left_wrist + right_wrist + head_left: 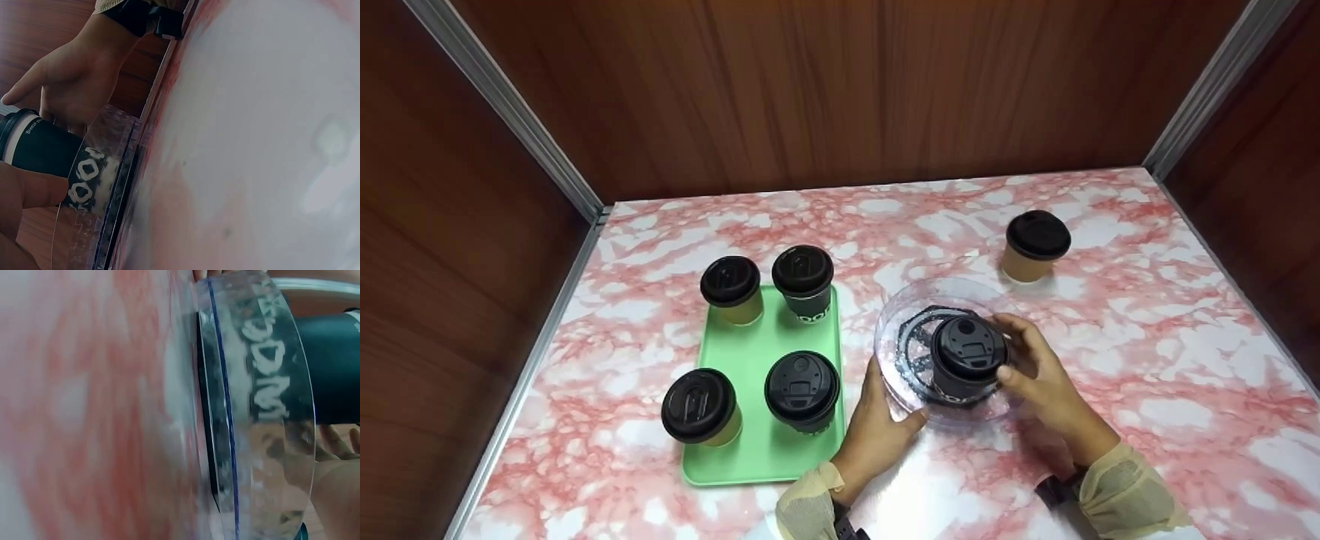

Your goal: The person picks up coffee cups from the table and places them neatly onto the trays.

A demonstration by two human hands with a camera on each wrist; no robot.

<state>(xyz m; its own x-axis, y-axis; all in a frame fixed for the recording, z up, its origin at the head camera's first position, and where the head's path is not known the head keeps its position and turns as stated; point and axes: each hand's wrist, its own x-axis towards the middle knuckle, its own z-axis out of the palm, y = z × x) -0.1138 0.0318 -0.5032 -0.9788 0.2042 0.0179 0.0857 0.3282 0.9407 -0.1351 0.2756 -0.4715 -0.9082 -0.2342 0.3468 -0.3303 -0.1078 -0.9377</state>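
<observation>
Bearings are taken as a clock face on the head view, centred on the clear round plastic container (pixel 941 292). The container stands on the red-and-white marbled table (pixel 1140 330) and shows a black octagonal base (pixel 949 311). Inside it, off centre toward 5 o'clock, stands an upright black paper cup (pixel 970 346) with a black lid and white lettering.

The left hand (pixel 876 426) is at 7 to 8 o'clock, thumb and fingers spread along the container's outer wall. The right hand (pixel 1044 379) is at 3 to 4 o'clock, thumb and forefinger set apart beside the cup's lid; whether they pinch it cannot be told.

A green tray (pixel 735 466) lies between 8 and 9 o'clock. By the tray's own dial, it bears kraft cups at 11 (pixel 731 289) and 8 (pixel 701 409), and black cups at 1 (pixel 804 281) and 4 (pixel 802 390), all lidded in black. A further lidded kraft cup (pixel 1033 247) stands on the table at 1 o'clock, near the container. Wood-grain panels (pixel 825 90) enclose the table.
</observation>
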